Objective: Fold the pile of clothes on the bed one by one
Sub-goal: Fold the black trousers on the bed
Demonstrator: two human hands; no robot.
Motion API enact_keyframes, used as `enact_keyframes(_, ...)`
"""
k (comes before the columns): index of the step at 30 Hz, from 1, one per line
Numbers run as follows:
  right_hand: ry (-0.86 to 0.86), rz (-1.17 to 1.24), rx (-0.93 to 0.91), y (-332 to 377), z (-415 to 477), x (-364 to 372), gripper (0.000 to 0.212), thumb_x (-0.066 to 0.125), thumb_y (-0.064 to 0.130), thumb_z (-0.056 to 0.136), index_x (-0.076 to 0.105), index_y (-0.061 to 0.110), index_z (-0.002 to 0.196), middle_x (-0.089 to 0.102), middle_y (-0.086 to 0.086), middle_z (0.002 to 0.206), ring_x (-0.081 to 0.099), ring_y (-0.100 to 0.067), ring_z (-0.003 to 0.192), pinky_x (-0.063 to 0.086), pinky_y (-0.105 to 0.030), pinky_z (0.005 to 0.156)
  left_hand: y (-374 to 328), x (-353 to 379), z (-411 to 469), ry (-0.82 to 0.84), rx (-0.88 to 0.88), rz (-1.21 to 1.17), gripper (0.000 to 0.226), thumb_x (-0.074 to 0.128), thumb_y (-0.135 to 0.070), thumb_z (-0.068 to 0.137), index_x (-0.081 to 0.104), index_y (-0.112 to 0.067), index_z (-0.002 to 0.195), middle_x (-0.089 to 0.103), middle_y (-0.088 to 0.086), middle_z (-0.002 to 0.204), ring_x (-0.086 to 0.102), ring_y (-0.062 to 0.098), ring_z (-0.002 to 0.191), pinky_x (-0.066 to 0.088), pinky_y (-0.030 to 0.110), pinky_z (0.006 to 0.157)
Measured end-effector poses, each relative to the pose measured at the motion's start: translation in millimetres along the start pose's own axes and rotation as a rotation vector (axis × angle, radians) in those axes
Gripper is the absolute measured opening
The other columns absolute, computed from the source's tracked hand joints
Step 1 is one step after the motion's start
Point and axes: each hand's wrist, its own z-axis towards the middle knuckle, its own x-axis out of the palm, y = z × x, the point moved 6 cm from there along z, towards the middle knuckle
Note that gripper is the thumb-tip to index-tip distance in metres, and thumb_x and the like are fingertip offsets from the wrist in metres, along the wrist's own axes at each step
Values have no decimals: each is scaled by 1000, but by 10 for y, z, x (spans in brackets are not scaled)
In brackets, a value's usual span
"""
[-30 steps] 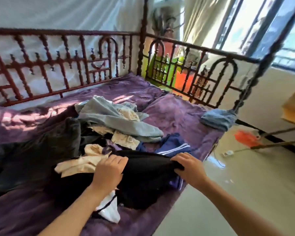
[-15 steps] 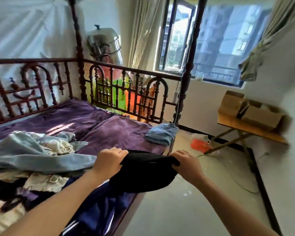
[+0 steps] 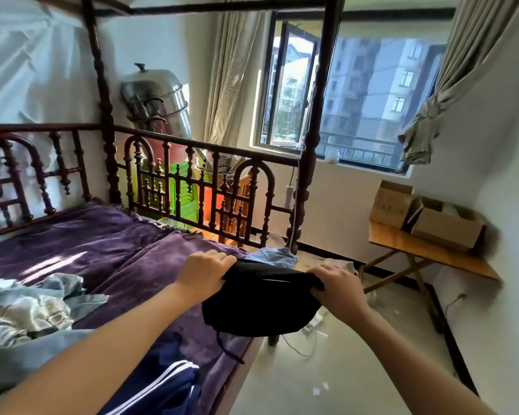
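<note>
Head view: near the bed's front edge, a navy striped garment and a crumpled pale blue heap lie unfolded, so most of the work seems left. At the bed's right edge, the left hand and right hand grip a black garment, fingers curled over its top hem. At the far corner a blue piece looks folded.

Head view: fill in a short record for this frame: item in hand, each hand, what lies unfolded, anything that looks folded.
item in hand: black garment, hanging over the bed's edge
left hand: grips its top edge
right hand: grips the other end of that edge
unfolded: pale blue pile and navy striped garment on the purple bedspread
possibly folded: blue item by the corner post
</note>
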Motion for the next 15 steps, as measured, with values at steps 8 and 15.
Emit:
enact_keyframes(8,102,50,-47,-452,1124,858,14,65,22,75,69,21,88,70,5,86,67,-15,78,57,-29,60,923,928,648,43,-71,-34,47,89,-19,29,70,-20,72,64,-8,60,63,12,52,43,16,39)
enact_keyframes(15,201,101,-7,-738,1432,1725,11,61,26,51,60,27,62,62,15,60,59,-5,48,38,-9,42,1267,1754,756,261,-92,-60,49,89,-23,25,69,-22,70,61,-8,55,59,12,46,39,15,36)
